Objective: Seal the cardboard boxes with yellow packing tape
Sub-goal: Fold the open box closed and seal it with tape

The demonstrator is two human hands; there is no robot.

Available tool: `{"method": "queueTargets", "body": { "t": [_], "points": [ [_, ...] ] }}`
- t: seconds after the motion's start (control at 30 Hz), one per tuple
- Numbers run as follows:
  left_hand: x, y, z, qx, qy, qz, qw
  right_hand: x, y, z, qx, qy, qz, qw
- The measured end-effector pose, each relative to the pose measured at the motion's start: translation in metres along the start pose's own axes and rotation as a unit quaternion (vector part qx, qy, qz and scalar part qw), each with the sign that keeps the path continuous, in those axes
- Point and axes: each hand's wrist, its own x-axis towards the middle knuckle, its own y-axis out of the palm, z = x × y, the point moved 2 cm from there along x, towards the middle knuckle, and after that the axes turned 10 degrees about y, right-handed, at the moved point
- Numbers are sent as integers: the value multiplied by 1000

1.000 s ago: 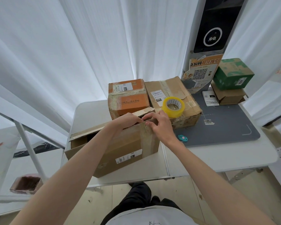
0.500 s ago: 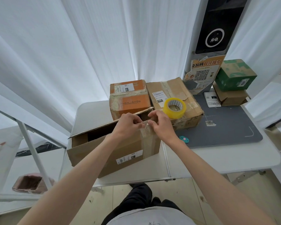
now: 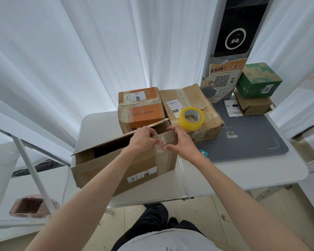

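Box (image 3: pixel 127 171) open on table; L hand (image 3: pixel 143 140) & R hand (image 3: pixel 181 142) both pinch its end flap, prob. to fold it shut. Tape (image 3: pixel 191 118) waits behind, untouched.

A parcel pickup point: labelled cardboard parcels (image 3: pixel 192 113) crowd a white tabletop (image 3: pixel 243 171) beside a scanning kiosk (image 3: pixel 232 28) with a QR-code poster (image 3: pixel 222 79).

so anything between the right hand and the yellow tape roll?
Nothing visible. The yellow tape roll sits on the flat box just beyond the right hand, with an open gap between them. Both hands are occupied gripping the open box's flap.
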Motion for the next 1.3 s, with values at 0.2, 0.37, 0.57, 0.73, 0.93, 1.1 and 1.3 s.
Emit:
{"method": "queueTargets", "body": {
  "t": [0.2, 0.37, 0.57, 0.73, 0.93, 1.1, 1.3],
  "points": [
    [-7, -1, 5, 1, -18, 43, 999, 1, 2, 2, 40, 7, 1, 999],
    [-11, 5, -1, 95, 60, -9, 994, 4, -3, -6, 78, 12, 12, 997],
    [-39, 0, 13, 196, 313, -108, 923, 2, 5, -24, 113, 106, -27, 988],
    [-35, -39, 49, 271, 182, 0, 945, -5, 20, -33, 176, 232, 25, 956],
    [-13, -57, 69, 323, 103, 197, 920, -2, 35, -21, 234, 250, 55, 938],
    [-20, -47, 84, 343, 135, 147, 918, 1, 37, -22, 289, 259, 34, 921],
    [-23, -37, 82, 325, 42, 44, 944, 16, 54, -1, 329, 235, -7, 914]
  ]
}}
